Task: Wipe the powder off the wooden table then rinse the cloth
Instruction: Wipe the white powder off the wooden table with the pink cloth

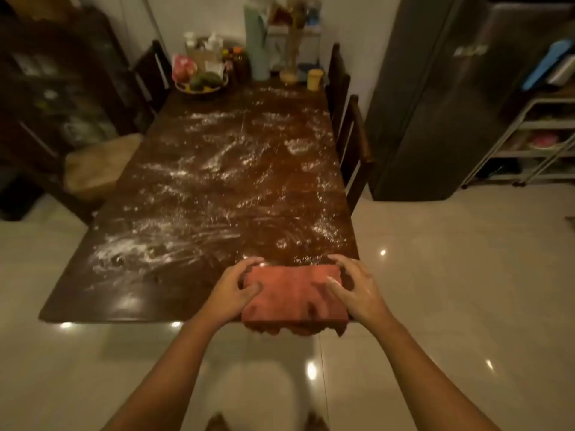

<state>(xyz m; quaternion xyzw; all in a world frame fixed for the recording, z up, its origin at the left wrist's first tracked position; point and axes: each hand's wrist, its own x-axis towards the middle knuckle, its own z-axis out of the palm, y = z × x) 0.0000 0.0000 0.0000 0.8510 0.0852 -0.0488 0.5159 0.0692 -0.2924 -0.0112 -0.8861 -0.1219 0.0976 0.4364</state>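
Note:
A folded red cloth (292,293) lies at the near right corner of the dark wooden table (102,303), its front edge hanging over the table's edge. My left hand (236,290) grips the cloth's left side with curled fingers and thumb. My right hand (354,290) grips its right side the same way. White powder (217,169) is smeared in streaks and patches over most of the tabletop, thickest at the near left and in the middle.
At the table's far end stand a fruit basket (202,82), bottles, a tall pale roll and a yellow cup (314,78). Chairs (354,144) line the right side, a cushioned seat (96,169) the left. A dark fridge (441,104) and a white rack (535,141) stand at right.

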